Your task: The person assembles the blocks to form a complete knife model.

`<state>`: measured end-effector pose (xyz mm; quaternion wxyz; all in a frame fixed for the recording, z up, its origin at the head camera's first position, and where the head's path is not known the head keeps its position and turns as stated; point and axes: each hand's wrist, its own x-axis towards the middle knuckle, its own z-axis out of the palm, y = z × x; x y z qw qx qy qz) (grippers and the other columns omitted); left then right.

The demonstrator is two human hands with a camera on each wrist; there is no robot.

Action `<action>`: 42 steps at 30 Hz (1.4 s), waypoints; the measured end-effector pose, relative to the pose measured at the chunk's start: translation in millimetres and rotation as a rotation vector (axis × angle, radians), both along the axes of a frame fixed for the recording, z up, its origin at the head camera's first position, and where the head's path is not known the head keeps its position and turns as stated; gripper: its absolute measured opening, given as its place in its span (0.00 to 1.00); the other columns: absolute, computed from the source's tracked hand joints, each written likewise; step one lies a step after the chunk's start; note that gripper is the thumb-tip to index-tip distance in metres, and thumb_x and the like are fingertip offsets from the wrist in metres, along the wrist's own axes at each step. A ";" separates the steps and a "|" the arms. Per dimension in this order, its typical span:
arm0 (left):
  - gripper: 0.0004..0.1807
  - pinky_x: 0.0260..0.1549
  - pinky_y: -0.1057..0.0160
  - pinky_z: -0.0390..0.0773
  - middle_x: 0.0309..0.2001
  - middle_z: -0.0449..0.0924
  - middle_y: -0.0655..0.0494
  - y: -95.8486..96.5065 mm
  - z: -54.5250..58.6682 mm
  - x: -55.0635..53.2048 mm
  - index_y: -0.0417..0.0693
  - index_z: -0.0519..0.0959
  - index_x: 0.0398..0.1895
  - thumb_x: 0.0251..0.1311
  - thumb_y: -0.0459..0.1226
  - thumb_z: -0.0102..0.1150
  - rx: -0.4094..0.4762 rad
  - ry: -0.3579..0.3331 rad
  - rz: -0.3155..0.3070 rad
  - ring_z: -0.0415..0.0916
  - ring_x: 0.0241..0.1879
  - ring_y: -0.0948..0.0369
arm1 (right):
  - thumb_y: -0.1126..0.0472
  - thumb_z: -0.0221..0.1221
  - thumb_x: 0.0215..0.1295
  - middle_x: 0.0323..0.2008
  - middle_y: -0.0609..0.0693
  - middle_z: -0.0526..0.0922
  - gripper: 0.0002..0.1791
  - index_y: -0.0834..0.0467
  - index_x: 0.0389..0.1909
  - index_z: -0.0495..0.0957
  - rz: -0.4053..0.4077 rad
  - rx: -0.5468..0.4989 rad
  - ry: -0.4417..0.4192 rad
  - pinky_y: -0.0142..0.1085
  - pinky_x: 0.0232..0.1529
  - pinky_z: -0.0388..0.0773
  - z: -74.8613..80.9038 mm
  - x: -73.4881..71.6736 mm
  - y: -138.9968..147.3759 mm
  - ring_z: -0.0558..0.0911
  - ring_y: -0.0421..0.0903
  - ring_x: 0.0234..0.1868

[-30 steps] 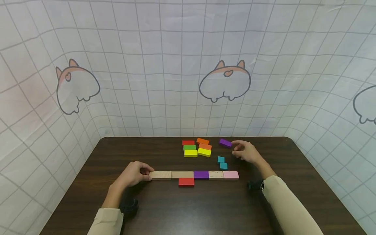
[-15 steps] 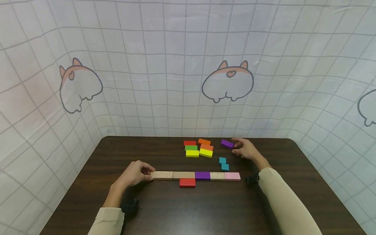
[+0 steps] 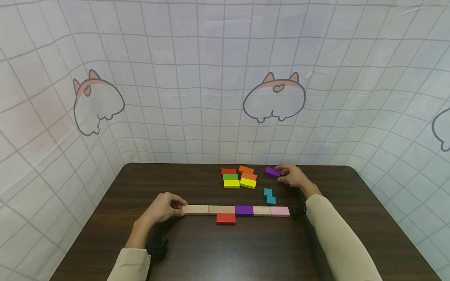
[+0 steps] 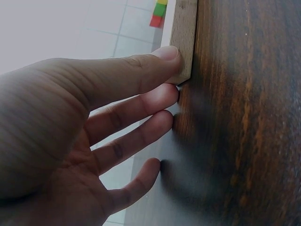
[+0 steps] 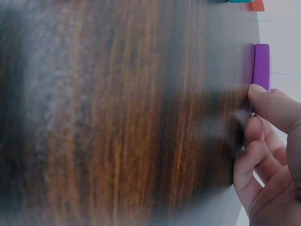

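My left hand [image 3: 162, 208] holds the left end of a plain wooden block [image 3: 196, 210] between thumb and forefinger. In the left wrist view, the thumb lies on the side of that wooden block [image 4: 184, 35]. It begins a straight row: a second plain block [image 3: 221, 209], a purple block [image 3: 244, 210], a shorter plain block [image 3: 261, 211] and a pink block [image 3: 280, 211]. At the far side of the table my right hand [image 3: 294, 177] pinches the right end of another purple block [image 3: 272, 172], thumb on its near side; the right wrist view shows this purple block [image 5: 261, 66] lying flat.
A red block [image 3: 225, 219] lies against the row's near side. Behind the row are two small teal blocks [image 3: 269, 196]. Farther back lie a red [image 3: 228, 171], a green [image 3: 230, 176], two yellow [image 3: 231, 184] and two orange blocks [image 3: 246, 169]. A patterned curtain [image 3: 197, 128] surrounds the table [image 3: 225, 253].
My right hand has moved left to the far purple block, and its fingers have closed on the block's end. The left hand stays at the row's left end. The view has shifted slightly.
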<state>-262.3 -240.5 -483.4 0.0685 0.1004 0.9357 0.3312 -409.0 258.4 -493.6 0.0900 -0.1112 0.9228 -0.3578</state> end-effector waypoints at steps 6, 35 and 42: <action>0.11 0.35 0.63 0.79 0.33 0.84 0.62 0.6 0.8 0.7 0.52 0.89 0.42 0.55 0.35 0.76 0.007 -0.001 -0.001 0.78 0.33 0.64 | 0.70 0.62 0.67 0.45 0.61 0.80 0.24 0.61 0.65 0.76 0.005 0.003 0.008 0.36 0.25 0.74 -0.4 1.2 0.5 0.77 0.44 0.26; 0.11 0.35 0.63 0.79 0.33 0.84 0.61 1.7 -0.5 0.9 0.51 0.89 0.42 0.55 0.35 0.76 0.004 0.003 -0.001 0.78 0.33 0.64 | 0.72 0.60 0.68 0.48 0.65 0.81 0.22 0.60 0.62 0.79 0.085 0.052 0.037 0.36 0.25 0.77 6.2 19.7 3.7 0.78 0.45 0.28; 0.11 0.35 0.63 0.79 0.33 0.84 0.61 1.7 1.5 0.9 0.50 0.89 0.43 0.55 0.35 0.75 0.003 -0.002 -0.007 0.78 0.34 0.64 | 0.72 0.60 0.69 0.48 0.65 0.82 0.22 0.59 0.62 0.78 0.103 0.028 0.079 0.36 0.26 0.77 14.4 33.3 7.4 0.79 0.45 0.29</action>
